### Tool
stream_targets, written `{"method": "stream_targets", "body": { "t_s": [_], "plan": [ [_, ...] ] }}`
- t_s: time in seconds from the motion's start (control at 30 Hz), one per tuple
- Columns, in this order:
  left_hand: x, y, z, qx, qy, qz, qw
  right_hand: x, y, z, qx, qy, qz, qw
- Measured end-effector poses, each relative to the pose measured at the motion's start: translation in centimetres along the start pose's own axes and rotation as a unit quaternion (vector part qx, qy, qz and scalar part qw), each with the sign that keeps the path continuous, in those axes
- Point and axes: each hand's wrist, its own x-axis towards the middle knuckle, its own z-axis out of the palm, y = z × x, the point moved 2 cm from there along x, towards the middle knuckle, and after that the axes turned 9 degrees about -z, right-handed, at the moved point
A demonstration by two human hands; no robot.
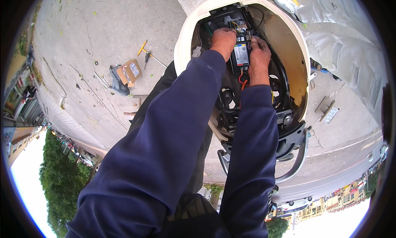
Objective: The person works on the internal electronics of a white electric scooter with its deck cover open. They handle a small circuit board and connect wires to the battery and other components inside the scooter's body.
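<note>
Inside the open cream body of a scooter (303,52) lies a black controller box (241,54) with a white label and coloured stripes. Thin wires (236,25) bunch at its far end, where metal terminals show. My left hand (223,42) is closed at the box's far left corner, fingertips pinched by the wires; what they hold is hidden. Curled along the box's right side, my right hand (260,58) grips its edge near the terminals. An orange-red cable (243,82) leaves the near end of the box.
Black frame parts and cables surround the box, and a metal grab rail (303,155) curves at the near right. Left on the ground are a yellow-handled T-shaped tool (143,47) and a cardboard box (129,72). Another person's leg (330,11) and white shoe (284,3) stand at far right.
</note>
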Motion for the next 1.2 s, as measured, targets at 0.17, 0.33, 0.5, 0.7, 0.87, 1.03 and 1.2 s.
{"method": "stream_targets", "body": {
  "t_s": [0.17,0.33,0.5,0.7,0.87,1.03,1.2],
  "plan": [
    [0.5,-0.2,-0.2,0.021,-0.003,0.010,1.000,-0.1,-0.2,0.1,-0.011,0.001,0.003,1.000],
    [1.0,-0.5,-0.2,0.020,0.014,-0.003,1.000,-0.2,-0.1,0.1,-0.016,-0.003,-0.014,1.000],
    [1.3,-0.6,0.0,0.023,0.015,0.015,1.000,-0.3,-0.3,0.1,-0.009,-0.003,-0.013,1.000],
    [0.2,-0.1,0.2,-0.030,-0.003,-0.014,0.999,-0.4,-0.3,0.0,-0.016,-0.003,-0.022,1.000],
    [0.2,0.0,0.0,-0.015,-0.008,-0.003,1.000,-0.5,-0.4,0.1,0.002,0.001,-0.009,1.000],
    [0.0,0.1,0.3,0.005,-0.001,0.029,1.000,-0.3,-0.5,0.0,-0.011,0.012,-0.019,1.000],
    [-0.2,0.0,0.1,-0.012,-0.017,0.003,1.000,-2.2,-3.0,0.5,-0.317,0.083,-0.218,0.919]
  ]
}}
